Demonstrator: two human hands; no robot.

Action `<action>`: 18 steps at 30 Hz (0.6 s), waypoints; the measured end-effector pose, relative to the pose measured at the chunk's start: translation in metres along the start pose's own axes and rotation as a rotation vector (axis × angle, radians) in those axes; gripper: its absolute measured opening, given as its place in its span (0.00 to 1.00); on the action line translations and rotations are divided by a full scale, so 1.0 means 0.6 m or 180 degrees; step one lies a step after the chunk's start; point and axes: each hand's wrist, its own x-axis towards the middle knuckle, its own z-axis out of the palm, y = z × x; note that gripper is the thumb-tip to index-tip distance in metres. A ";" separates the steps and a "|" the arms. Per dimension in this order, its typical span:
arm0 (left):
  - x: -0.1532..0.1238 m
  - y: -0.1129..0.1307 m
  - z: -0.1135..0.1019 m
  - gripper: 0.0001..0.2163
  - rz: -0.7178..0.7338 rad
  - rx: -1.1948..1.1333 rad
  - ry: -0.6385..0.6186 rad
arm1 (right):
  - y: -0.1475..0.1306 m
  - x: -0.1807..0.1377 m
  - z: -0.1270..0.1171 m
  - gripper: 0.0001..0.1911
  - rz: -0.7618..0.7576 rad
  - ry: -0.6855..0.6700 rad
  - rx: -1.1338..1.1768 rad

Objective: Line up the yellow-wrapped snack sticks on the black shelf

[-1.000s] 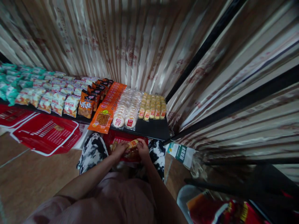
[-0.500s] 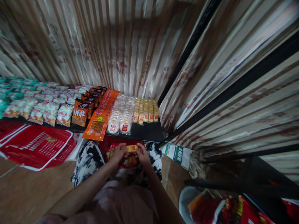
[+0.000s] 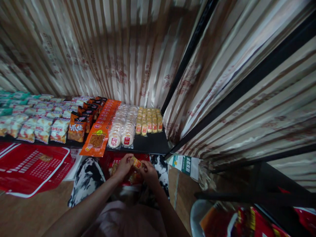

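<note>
Between both hands is a small yellow wrapped snack (image 3: 136, 162) with a red and white label, tilted down to the right. The fingers of my left hand (image 3: 125, 166) close on its left end. My right hand (image 3: 148, 171) grips the other end. Under them, a red basket (image 3: 105, 163) between my knees holds more wrapped snacks, partly hidden by my hands. Just ahead on the black shelf (image 3: 156, 144) stand rows of similar yellow snacks (image 3: 149, 121). Left of these lie rows of round white packaged crackers (image 3: 120, 131).
Further left on the shelf are an orange stick-snack packet (image 3: 96, 140), orange bags (image 3: 77, 128), white bags (image 3: 59, 130) and green bags (image 3: 6, 110). A red basket (image 3: 32, 171) stands at lower left. Black frame bars (image 3: 187, 56) cross the striped curtain (image 3: 138, 49). A pale tub (image 3: 195, 214) holds red packages.
The yellow snack has turned from nearly level to slanting down to the right, and my right hand has dropped slightly. The whole view has shifted a little.
</note>
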 end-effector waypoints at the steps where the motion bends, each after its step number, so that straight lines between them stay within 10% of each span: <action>1: 0.001 0.003 0.001 0.11 0.0068 0.0119 -0.0027 | -0.003 0.001 -0.003 0.13 -0.0125 -0.0001 -0.0095; 18: 0.023 0.063 0.038 0.12 0.0401 0.0711 -0.0311 | -0.006 0.017 -0.031 0.22 -0.0174 0.0054 -0.0015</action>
